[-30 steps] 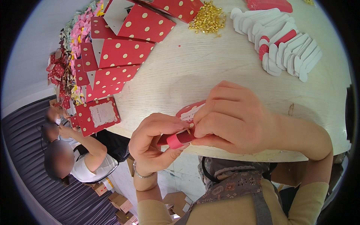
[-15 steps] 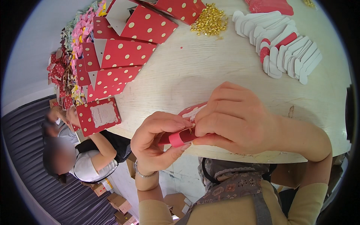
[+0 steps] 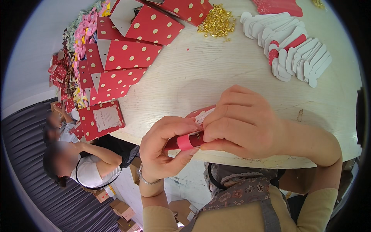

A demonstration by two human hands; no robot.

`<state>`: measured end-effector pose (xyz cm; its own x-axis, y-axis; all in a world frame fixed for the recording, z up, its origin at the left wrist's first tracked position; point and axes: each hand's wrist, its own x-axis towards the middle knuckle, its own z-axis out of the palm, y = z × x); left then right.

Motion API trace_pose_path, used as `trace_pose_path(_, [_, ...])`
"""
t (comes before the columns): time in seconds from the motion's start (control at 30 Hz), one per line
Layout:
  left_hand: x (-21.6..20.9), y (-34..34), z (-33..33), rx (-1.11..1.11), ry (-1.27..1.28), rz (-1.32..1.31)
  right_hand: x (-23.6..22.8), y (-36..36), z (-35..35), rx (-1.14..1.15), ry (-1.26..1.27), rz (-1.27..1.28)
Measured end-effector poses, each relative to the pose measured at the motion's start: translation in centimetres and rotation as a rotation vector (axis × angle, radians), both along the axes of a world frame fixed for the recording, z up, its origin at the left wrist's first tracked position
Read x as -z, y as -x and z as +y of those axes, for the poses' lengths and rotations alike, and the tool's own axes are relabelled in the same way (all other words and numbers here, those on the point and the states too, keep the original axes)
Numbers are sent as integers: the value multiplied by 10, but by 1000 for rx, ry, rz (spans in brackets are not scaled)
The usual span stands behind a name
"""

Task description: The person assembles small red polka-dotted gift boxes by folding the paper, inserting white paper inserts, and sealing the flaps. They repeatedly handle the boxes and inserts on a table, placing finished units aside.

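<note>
Close to the table's front edge, both my hands grip a small red card box with cream dots (image 3: 196, 112) and a pale label. A curved red card strip (image 3: 186, 142) loops across the opening facing me. My left hand (image 3: 156, 147) is closed around the left side, thumb under the strip and fingers on top. My right hand (image 3: 247, 125) pinches the right side, its fingertips at the strip's end. Inside the loop a thin, light-coloured prong shows faintly. The right fingers hide most of the box's right side.
Open red dotted boxes (image 3: 133, 54) stand in a row at the far left; a labelled red box (image 3: 89, 127) lies nearer. Gold metal fasteners (image 3: 217, 21) are heaped at the back. White strips (image 3: 301, 52) fan out at the right. Co-workers sit left, one in a white shirt (image 3: 91, 168).
My hands and the box have shifted slightly right, and the strip's loop shows a bit wider. The co-worker in white has drawn the arm back from the table toward the head.
</note>
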<state>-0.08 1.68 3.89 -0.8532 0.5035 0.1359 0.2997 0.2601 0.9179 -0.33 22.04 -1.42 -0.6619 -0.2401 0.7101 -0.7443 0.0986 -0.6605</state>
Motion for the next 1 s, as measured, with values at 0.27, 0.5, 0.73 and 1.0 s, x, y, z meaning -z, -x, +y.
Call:
trace_pose_path(0.27, [6,-5,2,-2,36,250,-1,-3,0,29,-23,-5])
trace_pose_path(0.5, [30,-13,-9,-31,-52,383,0,-8,-3,68,-64,88])
trace_pose_path(0.73, [48,-3,-5,45,-174,342,-11,-10,-2,-22,-19,-114])
trace_pose_path(1.0, [51,-6,0,54,-267,342,-6,-7,2,-75,-79,26])
